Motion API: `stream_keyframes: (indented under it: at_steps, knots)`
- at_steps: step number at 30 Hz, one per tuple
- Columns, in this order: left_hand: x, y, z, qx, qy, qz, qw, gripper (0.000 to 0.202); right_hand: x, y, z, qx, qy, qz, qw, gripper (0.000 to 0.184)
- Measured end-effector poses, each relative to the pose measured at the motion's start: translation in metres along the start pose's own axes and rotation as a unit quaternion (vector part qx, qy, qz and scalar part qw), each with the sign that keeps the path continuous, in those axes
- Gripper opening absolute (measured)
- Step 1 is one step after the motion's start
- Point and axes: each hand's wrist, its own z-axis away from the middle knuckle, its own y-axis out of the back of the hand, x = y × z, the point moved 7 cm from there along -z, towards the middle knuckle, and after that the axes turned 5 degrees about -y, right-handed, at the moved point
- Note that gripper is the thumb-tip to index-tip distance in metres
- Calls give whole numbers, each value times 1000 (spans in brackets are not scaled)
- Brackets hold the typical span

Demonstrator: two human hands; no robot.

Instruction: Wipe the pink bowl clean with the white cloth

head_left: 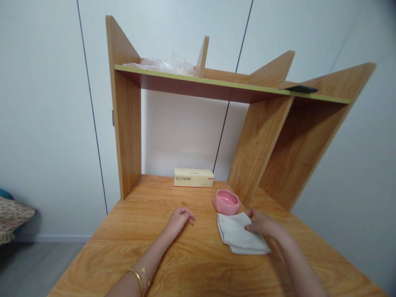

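A folded light-grey cloth (236, 235) lies on the wooden desk in front of a pink angular ashtray (227, 203). My right hand (262, 224) is at the cloth's right edge, its thumb on top and its other fingers over the far side, partly hidden. The cloth seems pinched between them. To the left, my left hand (181, 218) rests near the desk surface with loosely bent fingers slightly apart and nothing in them. A gold bracelet (137, 278) circles that wrist.
Behind the ashtray, a cream cling-film box (193, 178) stands at the desk's back. A wooden shelf unit (130, 136) rises around it, with clear plastic (168, 66) and a dark flat object (301, 89) on top. Patterned fabric (15, 216) shows at far left.
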Motion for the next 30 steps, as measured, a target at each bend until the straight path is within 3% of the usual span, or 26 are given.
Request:
stream_keyframes:
  at_steps: [3,6,9,12,20,24,30]
  knots:
    - [0,-1,0,-2,3,0,1000,17,-20,21,1,44,-6,1,999,33]
    - [0,-2,1,0,5,-1,1000,18,-74,30,13,111,48,-4,993,34]
    - [1,-2,2,4,7,-7,1000,19,-131,4,25,69,121,-7,990,45]
    - [2,-2,3,10,5,-18,1000,19,-161,-27,27,38,167,-34,985,46]
    - [-4,2,5,61,9,-57,996,21,-158,-63,19,35,259,-126,957,53]
    - [-3,1,9,73,-4,-76,994,25,-158,-66,20,23,259,-179,949,52]
    - [-8,-4,10,48,4,-101,994,19,-156,-75,19,-28,232,-199,952,52]
